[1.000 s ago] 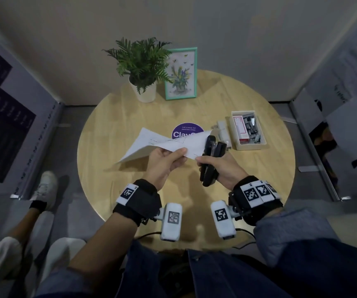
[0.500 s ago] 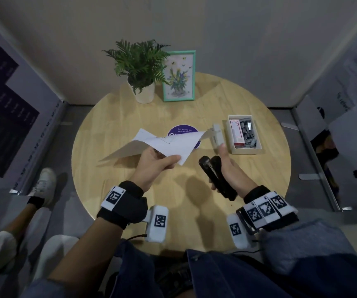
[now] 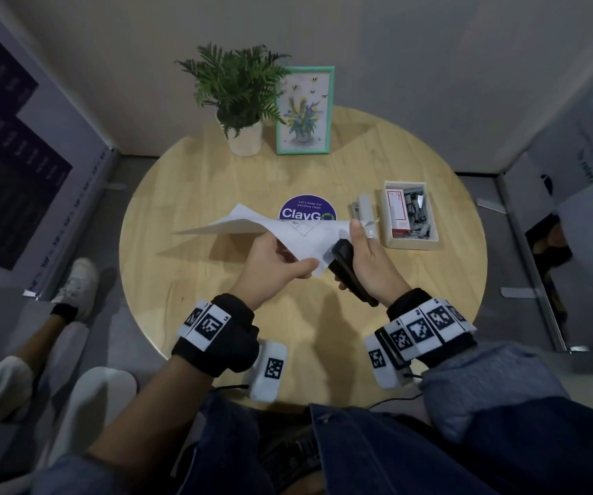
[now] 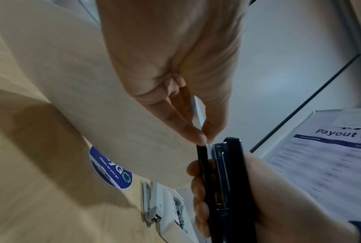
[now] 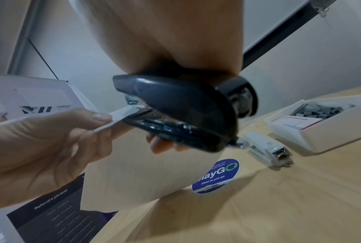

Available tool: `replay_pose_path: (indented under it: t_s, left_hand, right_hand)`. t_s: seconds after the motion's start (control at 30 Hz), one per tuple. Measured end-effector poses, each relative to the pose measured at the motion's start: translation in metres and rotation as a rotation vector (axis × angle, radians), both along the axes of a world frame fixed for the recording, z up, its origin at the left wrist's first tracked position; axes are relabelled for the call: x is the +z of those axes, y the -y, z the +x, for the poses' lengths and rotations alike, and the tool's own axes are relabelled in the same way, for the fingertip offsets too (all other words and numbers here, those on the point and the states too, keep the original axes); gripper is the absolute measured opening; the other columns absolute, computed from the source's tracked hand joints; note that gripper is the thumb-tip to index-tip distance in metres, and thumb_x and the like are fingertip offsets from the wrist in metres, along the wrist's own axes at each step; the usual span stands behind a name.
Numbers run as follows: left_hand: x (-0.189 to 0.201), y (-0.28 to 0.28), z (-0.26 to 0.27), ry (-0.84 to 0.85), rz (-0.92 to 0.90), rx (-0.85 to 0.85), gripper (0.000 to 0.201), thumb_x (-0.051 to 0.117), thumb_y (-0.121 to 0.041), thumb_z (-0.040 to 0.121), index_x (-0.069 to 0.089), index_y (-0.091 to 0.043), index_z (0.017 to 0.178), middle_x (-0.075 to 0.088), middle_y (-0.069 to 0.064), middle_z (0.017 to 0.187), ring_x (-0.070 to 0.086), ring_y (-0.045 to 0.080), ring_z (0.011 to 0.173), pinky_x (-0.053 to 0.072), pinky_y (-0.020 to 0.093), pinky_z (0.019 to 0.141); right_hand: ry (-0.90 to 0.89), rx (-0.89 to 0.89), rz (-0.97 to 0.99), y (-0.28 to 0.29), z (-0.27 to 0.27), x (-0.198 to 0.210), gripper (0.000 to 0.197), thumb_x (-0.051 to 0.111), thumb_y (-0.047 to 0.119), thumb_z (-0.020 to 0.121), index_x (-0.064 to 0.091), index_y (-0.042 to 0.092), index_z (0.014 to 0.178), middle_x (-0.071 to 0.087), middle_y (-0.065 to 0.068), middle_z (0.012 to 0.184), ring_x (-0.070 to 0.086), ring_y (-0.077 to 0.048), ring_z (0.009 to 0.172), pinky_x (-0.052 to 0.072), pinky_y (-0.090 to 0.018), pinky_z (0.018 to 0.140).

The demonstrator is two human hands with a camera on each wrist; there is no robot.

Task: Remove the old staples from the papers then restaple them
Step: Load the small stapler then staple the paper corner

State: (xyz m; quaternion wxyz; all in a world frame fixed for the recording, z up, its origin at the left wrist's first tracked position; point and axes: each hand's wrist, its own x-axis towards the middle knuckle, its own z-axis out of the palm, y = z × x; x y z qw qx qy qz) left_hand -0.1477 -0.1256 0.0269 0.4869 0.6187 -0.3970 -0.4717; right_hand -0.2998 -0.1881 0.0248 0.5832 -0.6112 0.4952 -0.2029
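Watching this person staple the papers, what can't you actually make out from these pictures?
- Whether any staple sits in the papers: the corner lies inside the black stapler, right wrist view.
- Print on the papers: too small in the head view, blurred in the left wrist view.
- Right hand fingers: hidden behind the stapler, head view.
- Label on the red box in the tray: too small, head view.

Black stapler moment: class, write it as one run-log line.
left hand pinches papers | right hand grips black stapler | paper corner in stapler mouth | white stapler on table
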Motion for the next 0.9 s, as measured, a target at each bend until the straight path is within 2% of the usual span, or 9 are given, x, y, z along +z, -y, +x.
replay_pose_path:
  t_s: [0.2, 0.3, 0.37, 0.43, 0.5, 0.57, 0.73, 0.83, 0.9]
  left_hand:
    - [0.004, 0.001, -0.003, -0.043, -0.005, -0.028, 0.034, 0.069, 0.009, 0.074, 0.061, -0.013, 0.099, 0.065, 0.015, 0.084, 0.065, 0.015, 0.069, 0.059, 0.028, 0.063]
    - [0.005, 0.002, -0.005, -0.037, -0.003, -0.039, 0.034, 0.070, 0.008, 0.074, 0.061, -0.015, 0.098, 0.066, 0.013, 0.084, 0.066, 0.014, 0.070, 0.059, 0.027, 0.063]
    - [0.006, 0.002, -0.006, -0.028, -0.003, -0.041, 0.034, 0.070, 0.008, 0.074, 0.061, -0.017, 0.095, 0.066, 0.017, 0.084, 0.065, 0.017, 0.071, 0.059, 0.028, 0.063]
    - [0.006, 0.002, -0.008, -0.016, -0.005, -0.044, 0.032, 0.069, 0.008, 0.074, 0.061, -0.012, 0.097, 0.065, 0.022, 0.085, 0.064, 0.021, 0.072, 0.059, 0.031, 0.065]
    - [0.005, 0.002, -0.009, 0.001, -0.003, -0.048, 0.032, 0.070, 0.007, 0.074, 0.061, -0.004, 0.102, 0.064, 0.031, 0.087, 0.063, 0.024, 0.072, 0.059, 0.037, 0.067]
    - [0.002, 0.002, -0.009, 0.007, -0.003, -0.048, 0.034, 0.070, 0.007, 0.073, 0.061, 0.001, 0.106, 0.064, 0.034, 0.093, 0.063, 0.025, 0.073, 0.059, 0.038, 0.067]
    - [0.000, 0.001, -0.010, 0.007, -0.015, -0.062, 0.030, 0.071, 0.001, 0.076, 0.063, 0.002, 0.104, 0.066, 0.032, 0.090, 0.065, 0.025, 0.071, 0.060, 0.037, 0.068]
    - [-0.004, 0.002, -0.007, 0.027, 0.014, -0.044, 0.020, 0.066, -0.013, 0.085, 0.067, -0.002, 0.102, 0.069, 0.019, 0.080, 0.068, 0.013, 0.065, 0.059, 0.027, 0.062]
    - [-0.007, 0.004, -0.002, 0.028, 0.027, 0.007, 0.021, 0.059, -0.014, 0.090, 0.066, -0.002, 0.105, 0.068, 0.011, 0.078, 0.066, 0.007, 0.062, 0.057, 0.022, 0.058]
  right_hand:
    - [0.018, -0.063, 0.006, 0.001, 0.001, -0.008, 0.071, 0.018, 0.042, 0.101, 0.062, -0.010, 0.081, 0.059, -0.018, 0.061, 0.056, -0.022, 0.048, 0.047, -0.024, 0.043]
    - [0.004, -0.124, -0.027, -0.001, 0.004, -0.009, 0.062, 0.019, 0.038, 0.102, 0.058, 0.003, 0.067, 0.056, -0.010, 0.055, 0.053, -0.018, 0.043, 0.045, -0.024, 0.040]
    - [-0.005, -0.182, -0.072, -0.002, 0.006, -0.015, 0.063, 0.020, 0.037, 0.101, 0.056, 0.000, 0.066, 0.055, -0.013, 0.057, 0.053, -0.024, 0.046, 0.049, -0.032, 0.043]
    - [-0.041, -0.234, -0.152, -0.003, 0.008, -0.024, 0.068, 0.019, 0.044, 0.098, 0.055, -0.005, 0.067, 0.057, -0.021, 0.060, 0.058, -0.035, 0.053, 0.054, -0.048, 0.052]
    - [-0.077, -0.268, -0.210, -0.004, 0.008, -0.031, 0.066, 0.018, 0.052, 0.090, 0.052, 0.003, 0.061, 0.061, -0.023, 0.064, 0.061, -0.039, 0.061, 0.053, -0.057, 0.060]
    - [-0.115, -0.278, -0.254, -0.004, 0.007, -0.035, 0.066, 0.015, 0.055, 0.088, 0.051, 0.009, 0.058, 0.062, -0.018, 0.062, 0.062, -0.037, 0.063, 0.053, -0.056, 0.064]
    - [-0.180, -0.281, -0.363, -0.005, 0.007, -0.031, 0.060, 0.014, 0.046, 0.091, 0.044, 0.014, 0.049, 0.053, -0.004, 0.050, 0.059, -0.032, 0.058, 0.051, -0.048, 0.066]
    - [-0.189, -0.233, -0.313, -0.003, 0.012, -0.029, 0.065, 0.015, 0.054, 0.089, 0.051, 0.012, 0.054, 0.060, -0.012, 0.058, 0.061, -0.035, 0.063, 0.053, -0.050, 0.068]
    - [-0.075, -0.181, -0.156, 0.000, 0.016, -0.027, 0.075, 0.018, 0.061, 0.091, 0.062, 0.003, 0.070, 0.064, -0.018, 0.065, 0.061, -0.034, 0.060, 0.055, -0.046, 0.062]
